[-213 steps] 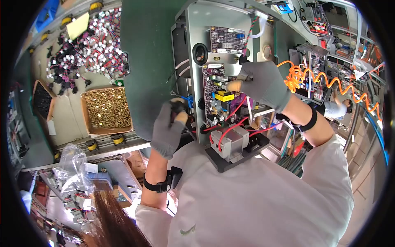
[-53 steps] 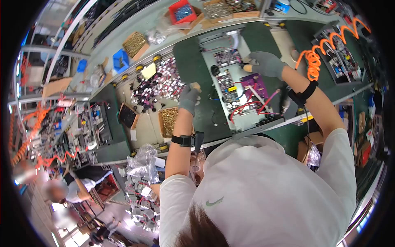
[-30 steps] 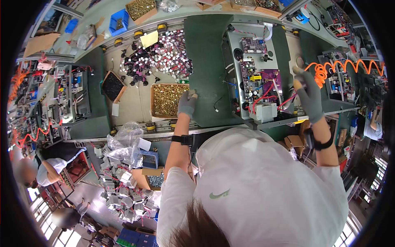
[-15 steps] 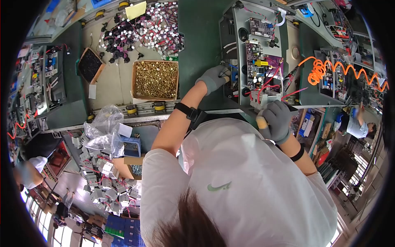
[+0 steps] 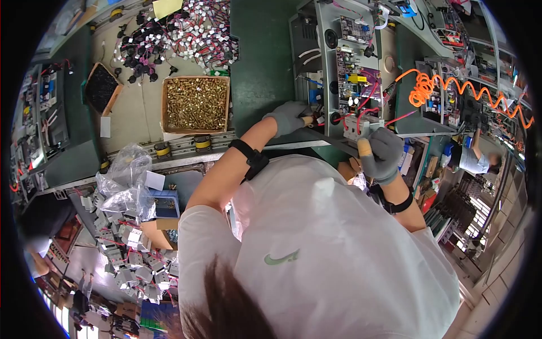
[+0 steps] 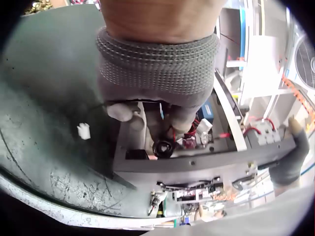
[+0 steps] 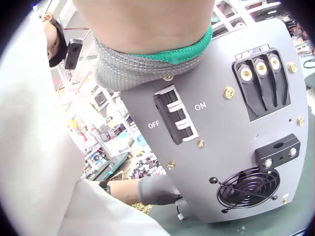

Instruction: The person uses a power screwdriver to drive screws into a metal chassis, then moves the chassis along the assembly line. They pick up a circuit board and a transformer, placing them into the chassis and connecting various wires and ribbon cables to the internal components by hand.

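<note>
My gloved left hand (image 5: 289, 117) reaches to the open side of a metal electronics case (image 5: 327, 53). In the left wrist view its fingers (image 6: 181, 119) dip inside, close over a black ring (image 6: 163, 148) and some wires; whether they grip anything I cannot tell. A white connector (image 6: 84, 131) lies on the mat beside that hand. My right hand (image 5: 381, 155) curls round the edge of the end panel (image 7: 216, 132), beside the grey breaker (image 5: 361, 125) with red wires. In the right wrist view the panel hides those fingers and shows the breaker's switch (image 7: 175, 116) and a fan grille (image 7: 248, 188).
Left on the bench stand a box of brass fasteners (image 5: 196, 105), a box of black parts (image 5: 103, 88) and a heap of wired connectors (image 5: 186, 37). An orange coiled cable (image 5: 420, 90) hangs at right. Several breakers (image 5: 135, 254) are piled below left.
The right hand has come from the right of the case to its end panel. The left hand, over the mat one second ago, has moved right into the case's side. The head view has shifted.
</note>
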Motion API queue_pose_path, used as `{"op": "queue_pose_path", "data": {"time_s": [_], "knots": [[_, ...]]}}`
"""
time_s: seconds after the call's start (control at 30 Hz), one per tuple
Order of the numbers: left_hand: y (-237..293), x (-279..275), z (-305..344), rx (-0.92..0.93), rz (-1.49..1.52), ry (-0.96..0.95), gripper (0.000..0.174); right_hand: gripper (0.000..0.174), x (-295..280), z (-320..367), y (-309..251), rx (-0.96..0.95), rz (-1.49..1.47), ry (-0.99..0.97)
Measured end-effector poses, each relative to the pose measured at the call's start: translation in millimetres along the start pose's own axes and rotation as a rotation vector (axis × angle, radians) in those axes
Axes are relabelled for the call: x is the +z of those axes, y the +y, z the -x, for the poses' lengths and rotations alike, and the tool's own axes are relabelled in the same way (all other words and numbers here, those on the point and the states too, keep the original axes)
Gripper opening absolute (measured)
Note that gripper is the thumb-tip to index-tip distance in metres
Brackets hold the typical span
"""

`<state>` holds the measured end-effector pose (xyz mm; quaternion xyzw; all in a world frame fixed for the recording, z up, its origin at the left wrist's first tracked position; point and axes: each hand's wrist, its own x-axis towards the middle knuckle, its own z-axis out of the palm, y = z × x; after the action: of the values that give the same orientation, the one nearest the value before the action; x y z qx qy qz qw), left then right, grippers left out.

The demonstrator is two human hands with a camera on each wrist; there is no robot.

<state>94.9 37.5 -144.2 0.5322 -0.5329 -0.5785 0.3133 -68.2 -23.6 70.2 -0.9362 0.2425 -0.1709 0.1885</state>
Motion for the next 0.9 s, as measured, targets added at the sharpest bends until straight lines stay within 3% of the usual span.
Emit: {"op": "queue_pose_path", "data": {"time_s": [0.03, 0.1, 0.2, 0.3, 0.33, 0.4, 0.43, 0.5, 0.6, 0.67, 0.73, 0.8, 0.87, 0.9], "knots": [[0.4, -6.0, 3.7, 0.001, 0.003, 0.000, 0.027, 0.021, -4.4, 0.4, 1.3, 0.033, -0.013, 0.008], [-0.6, -23.8, 16.5, -0.081, 0.597, -0.013, 0.022, 0.021, -13.2, 3.7, 9.7, 0.039, 0.004, -0.004], [-24.9, -39.5, 17.8, 0.001, 0.790, -0.032, 0.025, 0.021, -15.8, 4.6, 10.3, 0.090, 0.039, -0.014], [-44.9, -32.3, 11.7, 0.062, 0.905, 0.021, 0.024, 0.024, -3.8, 1.3, 3.8, -0.035, -0.018, -0.034], [-43.0, -33.1, 11.7, 0.071, 0.899, -0.012, 0.024, 0.025, 1.5, 3.1, 3.4, -0.068, -0.005, -0.023], [-37.8, -30.0, 14.2, -0.209, 0.379, 0.213, 0.022, 0.025, 2.7, 9.7, 10.9, -0.051, 0.008, -0.008], [-27.1, -27.0, 14.2, -0.196, 0.378, 0.193, 0.022, 0.024, 1.8, 8.4, 10.8, -0.068, 0.002, -0.015], [-6.0, -23.0, 17.4, 0.043, -0.163, 0.381, 0.033, 0.016, -4.4, 12.3, 10.6, -0.057, 0.023, -0.079], [16.9, -11.8, 14.7, 0.051, -0.074, 0.332, 0.046, 0.015, -14.8, 15.1, 12.2, -0.053, -0.022, -0.055], [20.1, -2.2, 10.2, 0.087, -0.052, 0.328, 0.050, 0.015, -32.5, 17.5, 13.4, 0.053, 0.066, -0.004], [32.6, 0.2, 5.6, -0.160, 0.058, 0.174, 0.052, 0.013, -45.0, 34.2, 28.2, 0.242, 0.080, 0.185], [26.9, 7.0, 1.6, -0.165, 0.034, 0.080, 0.052, 0.015, -42.8, 47.8, 37.6, 0.598, -0.044, 0.463], [2.8, 24.7, 0.3, 0.049, 0.404, 0.168, 0.048, 0.020, -42.8, 56.6, 48.1, 0.834, -0.210, 0.569], [-9.7, 22.8, 5.2, 0.076, 0.281, 0.190, 0.039, 0.021, -40.7, 57.8, 51.1, 0.916, -0.302, 0.632]]}}
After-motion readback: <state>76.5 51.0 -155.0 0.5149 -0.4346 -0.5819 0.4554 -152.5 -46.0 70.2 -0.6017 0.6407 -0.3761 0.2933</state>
